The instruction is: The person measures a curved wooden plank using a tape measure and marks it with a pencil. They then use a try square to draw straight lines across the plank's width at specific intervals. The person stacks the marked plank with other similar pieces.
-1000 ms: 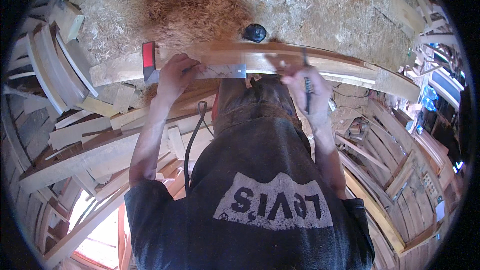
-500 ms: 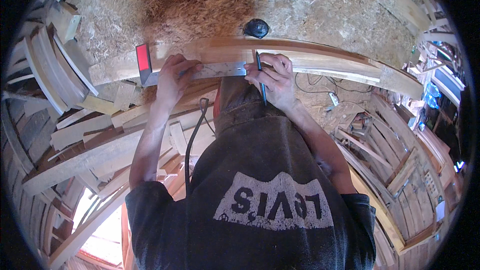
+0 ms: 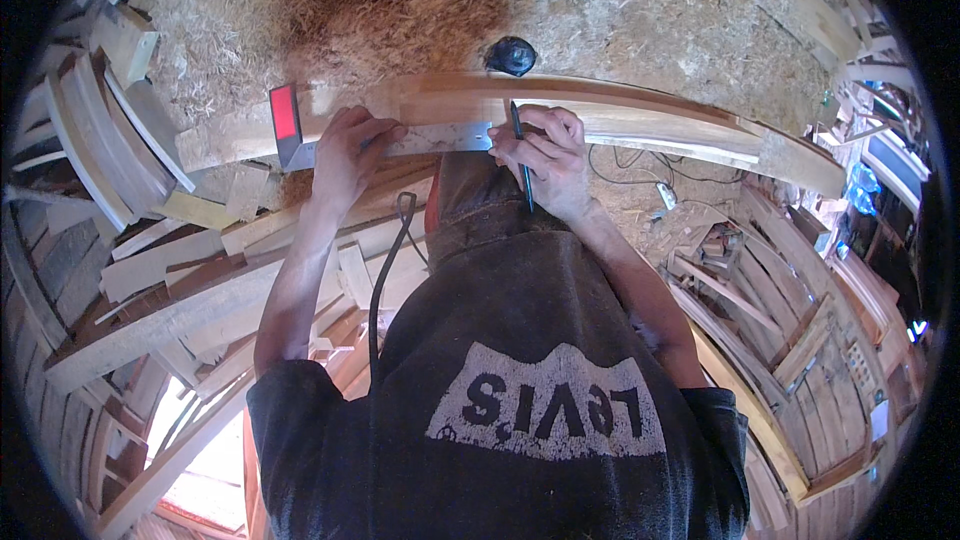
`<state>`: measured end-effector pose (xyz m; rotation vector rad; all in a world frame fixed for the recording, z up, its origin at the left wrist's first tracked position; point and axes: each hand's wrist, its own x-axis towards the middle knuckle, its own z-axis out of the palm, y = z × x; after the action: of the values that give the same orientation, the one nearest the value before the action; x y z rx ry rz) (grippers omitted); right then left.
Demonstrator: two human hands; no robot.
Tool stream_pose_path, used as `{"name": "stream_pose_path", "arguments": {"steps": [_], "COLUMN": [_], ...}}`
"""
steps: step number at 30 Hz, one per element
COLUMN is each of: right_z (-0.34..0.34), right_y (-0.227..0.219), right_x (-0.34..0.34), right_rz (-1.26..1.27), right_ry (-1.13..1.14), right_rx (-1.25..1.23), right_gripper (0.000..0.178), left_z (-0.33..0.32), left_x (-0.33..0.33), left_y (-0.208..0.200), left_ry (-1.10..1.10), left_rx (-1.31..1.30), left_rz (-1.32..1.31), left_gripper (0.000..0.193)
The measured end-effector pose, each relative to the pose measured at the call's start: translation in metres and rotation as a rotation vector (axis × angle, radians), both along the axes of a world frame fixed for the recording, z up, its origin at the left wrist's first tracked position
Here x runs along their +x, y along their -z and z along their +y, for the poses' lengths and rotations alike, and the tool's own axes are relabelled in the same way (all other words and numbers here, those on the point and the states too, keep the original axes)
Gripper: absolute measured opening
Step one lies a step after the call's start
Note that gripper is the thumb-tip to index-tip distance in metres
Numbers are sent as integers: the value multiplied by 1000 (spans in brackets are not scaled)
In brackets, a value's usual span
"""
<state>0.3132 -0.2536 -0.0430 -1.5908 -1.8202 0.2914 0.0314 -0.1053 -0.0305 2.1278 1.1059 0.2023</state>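
relative to the frame 1.0 s ago, the right hand (image 3: 545, 155) is shifted left, from a spot clear of the try square (image 3: 435, 138) to the square's right end, near upper centre of the frame. relative to the frame 0.5 s ago, its position is nearly unchanged.

right hand: narrow, fingers curled, holding a dark pen (image 3: 527, 185). the pen lies crosswise to the board (image 3: 665, 132), upper tip near the end of the square's metal blade. whether the tip touches the wood cannot be told.

left hand (image 3: 348, 155): narrow, thumb and fingers drawn together, holding the try square, left of upper centre. the blade lies along the board; the dark stock, with a red face, is at the blade's left end. the board spans the upper part of the frame from left to right; the section above the blade is blurred.

surroundings: 1 black round object (image 3: 511, 56) is just above the board at upper centre, against a rough, fibrous surface (image 3: 650, 15). 1 dark cord (image 3: 374, 330) runs beside the dark shirt (image 3: 490, 290), left of centre. wood pieces (image 3: 150, 270) are piled along the left side of the frame.
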Motion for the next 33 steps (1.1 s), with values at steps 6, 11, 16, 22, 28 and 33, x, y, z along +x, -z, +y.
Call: {"name": "stream_pose_path", "arguments": {"steps": [6,11,16,22,28,33], "right_z": [1,5,9,39,54,53], "right_y": [-3,-20,-39,-41,-23,-15], "right_x": [3,11,29,10,-13,-24], "right_rz": [-43,146,788,876,537,596], "right_ry": [-22,-51,209,181,-44,40], "right_rx": [-3,-51,-273,-428,-197,-432], "right_gripper": [22,16,34,28,15,14], "left_z": [1,-1,-4,0,-1,-1], "left_x": [4,2,2,1,2,0], "left_y": [-7,-5,-7,-2,2,-1], "left_ry": [3,48,49,64,67,66], "left_rx": [-17,71,118,141,154,126], "left_rz": [10,-19,-15,-29,-20,1], "left_gripper": [20,19,19,19,21,22]}}
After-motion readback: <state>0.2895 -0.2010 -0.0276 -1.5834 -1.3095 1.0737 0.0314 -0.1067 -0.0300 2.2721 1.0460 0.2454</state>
